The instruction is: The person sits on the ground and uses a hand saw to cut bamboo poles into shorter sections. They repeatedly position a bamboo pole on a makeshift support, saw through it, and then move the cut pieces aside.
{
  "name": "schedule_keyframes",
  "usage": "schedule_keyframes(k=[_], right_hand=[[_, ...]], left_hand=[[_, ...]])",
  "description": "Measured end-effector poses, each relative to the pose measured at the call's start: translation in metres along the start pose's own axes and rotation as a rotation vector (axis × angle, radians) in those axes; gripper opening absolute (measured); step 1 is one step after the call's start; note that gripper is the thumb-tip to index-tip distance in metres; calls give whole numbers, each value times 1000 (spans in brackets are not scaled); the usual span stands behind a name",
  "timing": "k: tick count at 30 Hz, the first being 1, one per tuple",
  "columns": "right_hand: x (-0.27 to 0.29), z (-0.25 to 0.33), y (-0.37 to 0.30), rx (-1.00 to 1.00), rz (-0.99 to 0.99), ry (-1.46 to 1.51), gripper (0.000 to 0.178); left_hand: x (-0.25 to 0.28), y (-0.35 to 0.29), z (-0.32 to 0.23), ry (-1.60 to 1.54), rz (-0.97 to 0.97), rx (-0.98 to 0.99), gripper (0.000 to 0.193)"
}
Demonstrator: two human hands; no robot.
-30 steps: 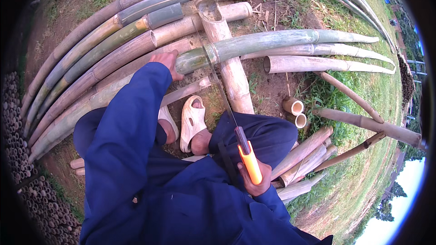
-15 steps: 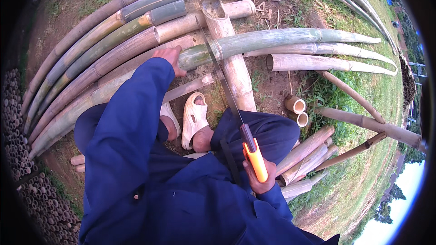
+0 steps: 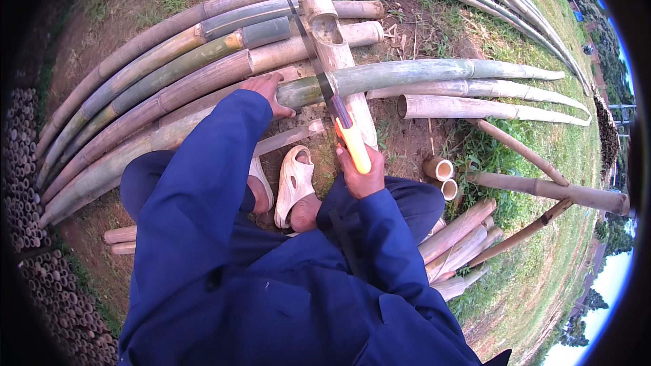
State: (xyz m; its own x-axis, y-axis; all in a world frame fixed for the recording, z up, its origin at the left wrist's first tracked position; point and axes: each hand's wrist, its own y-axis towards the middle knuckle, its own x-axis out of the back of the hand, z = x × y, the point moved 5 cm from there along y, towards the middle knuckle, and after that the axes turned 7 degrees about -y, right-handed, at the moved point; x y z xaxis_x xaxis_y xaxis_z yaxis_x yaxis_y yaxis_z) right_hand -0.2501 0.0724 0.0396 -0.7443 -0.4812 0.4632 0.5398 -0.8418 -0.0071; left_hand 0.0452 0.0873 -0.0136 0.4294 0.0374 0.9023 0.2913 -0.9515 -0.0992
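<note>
A long green bamboo pole [image 3: 407, 74] lies crosswise over a thick, pale bamboo post [image 3: 359, 118] with a notch cut near its far end. My left hand [image 3: 268, 92] is closed over the pole, left of the post. In my right hand [image 3: 364, 177] is the orange handle of a handsaw [image 3: 352, 139], with the fingers wrapped round it. Its long dark blade crosses the pole just left of the post, the tip pointing away from me. Whether the teeth have cut into the bamboo, I cannot tell.
Several bamboo poles [image 3: 169, 98] lie side by side at the left, and more [image 3: 475, 0] lie at the far right. Short cut pieces [image 3: 461, 244] are piled by my right knee. Bamboo props [image 3: 542, 186] stand at the right. Stacked bamboo sections [image 3: 68, 298] fill the left edge.
My right hand has pushed the saw forward and away from me, so its handle is now close to the pole. My left hand stays on the pole.
</note>
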Motion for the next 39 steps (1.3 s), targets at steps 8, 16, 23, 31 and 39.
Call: schedule_keyframes(k=[8, 16, 23, 31, 39], right_hand=[[-7, 1, -8, 29, -108, 59, 15], [-5, -7, -9, -80, -39, 80, 15], [-2, 0, -12, -48, -60, 33, 16], [6, 19, -37, -81, -10, 79, 14], [78, 40, -140, -154, 63, -126, 33]], left_hand=[[13, -27, 72, -793, -404, 172, 33], [1, -42, 2, 183, -97, 57, 94], [-13, -26, 6, 145, 38, 175, 93], [-20, -30, 12, 137, -53, 99, 78], [-12, -19, 9, 113, 188, 218, 79]])
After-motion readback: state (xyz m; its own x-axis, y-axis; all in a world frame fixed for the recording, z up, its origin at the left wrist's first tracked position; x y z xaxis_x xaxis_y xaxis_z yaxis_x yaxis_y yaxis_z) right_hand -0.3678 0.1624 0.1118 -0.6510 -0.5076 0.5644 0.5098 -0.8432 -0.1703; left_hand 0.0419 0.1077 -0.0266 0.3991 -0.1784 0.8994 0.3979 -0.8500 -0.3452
